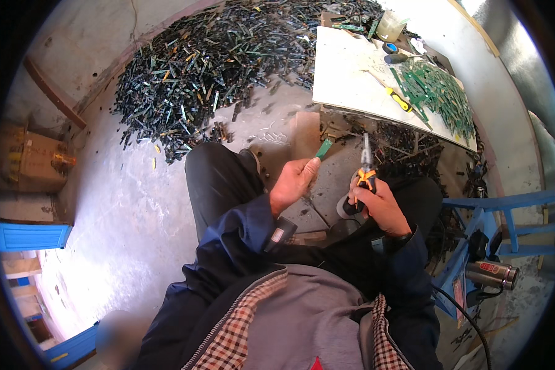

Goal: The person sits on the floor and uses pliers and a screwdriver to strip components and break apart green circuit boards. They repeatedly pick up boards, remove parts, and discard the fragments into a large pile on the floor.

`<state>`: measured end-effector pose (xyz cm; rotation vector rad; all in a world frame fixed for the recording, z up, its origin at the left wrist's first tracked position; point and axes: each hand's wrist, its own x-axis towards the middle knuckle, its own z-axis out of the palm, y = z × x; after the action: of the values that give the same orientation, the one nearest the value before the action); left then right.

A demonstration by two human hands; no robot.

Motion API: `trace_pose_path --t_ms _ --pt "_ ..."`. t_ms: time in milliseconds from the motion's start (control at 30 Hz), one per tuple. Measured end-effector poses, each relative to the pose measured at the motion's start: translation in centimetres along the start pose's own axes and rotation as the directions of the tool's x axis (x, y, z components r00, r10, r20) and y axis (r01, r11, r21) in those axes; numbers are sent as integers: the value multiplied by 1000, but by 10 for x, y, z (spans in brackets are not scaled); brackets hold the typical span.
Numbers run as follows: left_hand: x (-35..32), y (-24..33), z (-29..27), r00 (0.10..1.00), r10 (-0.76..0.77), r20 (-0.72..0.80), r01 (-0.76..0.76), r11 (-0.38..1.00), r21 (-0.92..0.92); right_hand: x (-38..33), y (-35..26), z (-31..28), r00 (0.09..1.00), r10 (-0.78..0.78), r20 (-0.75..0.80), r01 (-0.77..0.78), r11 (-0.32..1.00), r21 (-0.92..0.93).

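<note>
left hand: a green strip is gripped between thumb and fingers
right hand: a black-and-orange tool is gripped by curled fingers
strip position: held left of the tool, apart
desk: green pieces are heaped beside a yellow-handled tool

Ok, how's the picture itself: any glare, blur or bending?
Head view: glare washes out the floor at lower left; a round patch near the bottom edge is blurred; fisheye curves the wall at right; the green strip in the left hand is fairly clear.
</note>
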<state>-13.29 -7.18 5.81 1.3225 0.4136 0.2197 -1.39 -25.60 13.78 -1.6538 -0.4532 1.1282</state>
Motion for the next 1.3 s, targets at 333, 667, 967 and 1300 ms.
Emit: trace_pose_path --t_ms 333,667,967,1300 --pt "0 1 -1 1000 -9 27 7 999 51 24 23 -20 933 -352 -69 133 518 -845" --pt "0 -1 0 999 2 46 -4 998 58 31 27 -19 914 -402 -52 137 427 -894" --pt "1 -7 1 998 51 35 -55 989 138 31 24 -18 931 -356 -81 76 405 -911" --pt "-2 1 2 999 26 35 -33 977 212 33 30 -26 962 -262 -72 79 523 -849"
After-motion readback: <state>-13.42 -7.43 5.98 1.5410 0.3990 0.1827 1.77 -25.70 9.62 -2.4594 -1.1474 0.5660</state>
